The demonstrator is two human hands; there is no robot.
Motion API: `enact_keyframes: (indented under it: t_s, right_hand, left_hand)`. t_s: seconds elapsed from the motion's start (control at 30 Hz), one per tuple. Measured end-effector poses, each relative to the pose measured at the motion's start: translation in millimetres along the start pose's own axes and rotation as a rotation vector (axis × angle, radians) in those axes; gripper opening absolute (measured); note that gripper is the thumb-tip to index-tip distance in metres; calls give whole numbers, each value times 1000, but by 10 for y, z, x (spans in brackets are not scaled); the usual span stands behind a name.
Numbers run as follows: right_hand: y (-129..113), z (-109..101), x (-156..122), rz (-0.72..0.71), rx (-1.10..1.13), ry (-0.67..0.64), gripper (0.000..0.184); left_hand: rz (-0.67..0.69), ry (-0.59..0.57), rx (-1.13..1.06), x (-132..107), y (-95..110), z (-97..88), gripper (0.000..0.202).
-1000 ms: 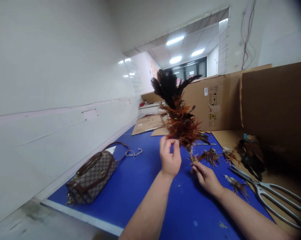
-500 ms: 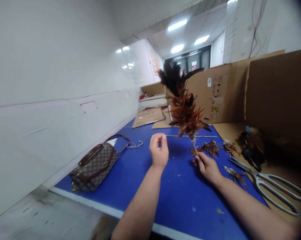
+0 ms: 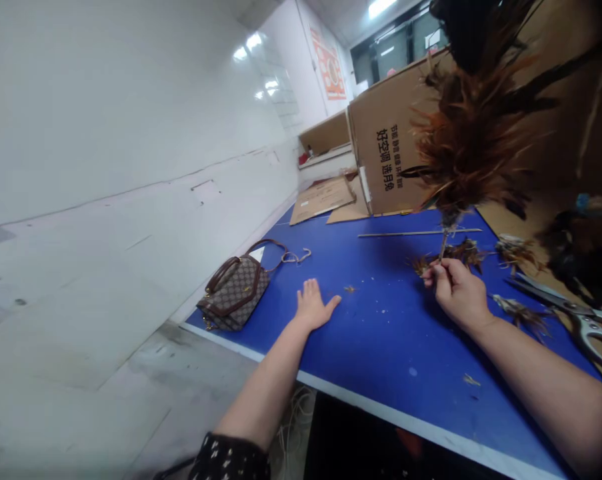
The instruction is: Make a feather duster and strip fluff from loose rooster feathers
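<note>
My right hand [image 3: 459, 293] grips the thin stick of a feather duster [image 3: 473, 143] and holds it upright over the table. Its feathers are rust-brown low down and black at the top, partly cut off by the upper edge of the view. My left hand [image 3: 313, 307] lies flat on the blue table [image 3: 351, 360], fingers stretched out and thumb apart, holding nothing. Between the hands is a small feather scrap [image 3: 351, 289]. Behind the duster's handle a thin stick [image 3: 411, 234] lies across the table, with loose brown feathers [image 3: 463, 252] close to my right hand.
A patterned handbag [image 3: 238, 293] rests at the left, near the white wall [image 3: 131, 267], with a bit of string [image 3: 297, 257] beyond it. Large scissors [image 3: 575, 310] and feather tufts [image 3: 521, 313] lie at the right. Cardboard boxes [image 3: 385, 153] stand at the back.
My left hand has come off the thin stick, dropped toward the near edge and spread flat on the table. The view has turned left; the duster is still in my right hand.
</note>
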State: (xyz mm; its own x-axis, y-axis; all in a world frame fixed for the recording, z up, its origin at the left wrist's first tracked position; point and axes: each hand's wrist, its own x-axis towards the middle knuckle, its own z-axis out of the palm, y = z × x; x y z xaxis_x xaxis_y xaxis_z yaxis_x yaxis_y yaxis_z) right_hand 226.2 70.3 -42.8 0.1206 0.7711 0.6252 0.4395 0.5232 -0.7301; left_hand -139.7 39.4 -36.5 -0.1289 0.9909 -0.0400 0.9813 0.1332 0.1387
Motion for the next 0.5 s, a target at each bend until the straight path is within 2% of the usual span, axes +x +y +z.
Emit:
enact_keyframes:
  t_s: [0.07, 0.13, 0.37, 0.43, 0.5]
  right_hand:
    - [23, 15, -10, -2, 0, 0, 29]
    - [45, 30, -19, -4, 13, 0, 30]
    - [27, -69, 33, -30, -5, 44, 25]
    - [-8, -153, 69, -26, -11, 95, 26]
    - [-35, -236, 109, -21, -25, 146, 27]
  left_hand:
    - [52, -5, -5, 74, 160, 12, 114]
    - [158, -21, -32, 124, 426, 17, 115]
    - [690, -71, -222, 110, 1710, 178, 120]
    - [812, -90, -337, 66, 1931, 187, 108]
    - [827, -37, -471, -28, 2013, 130, 100]
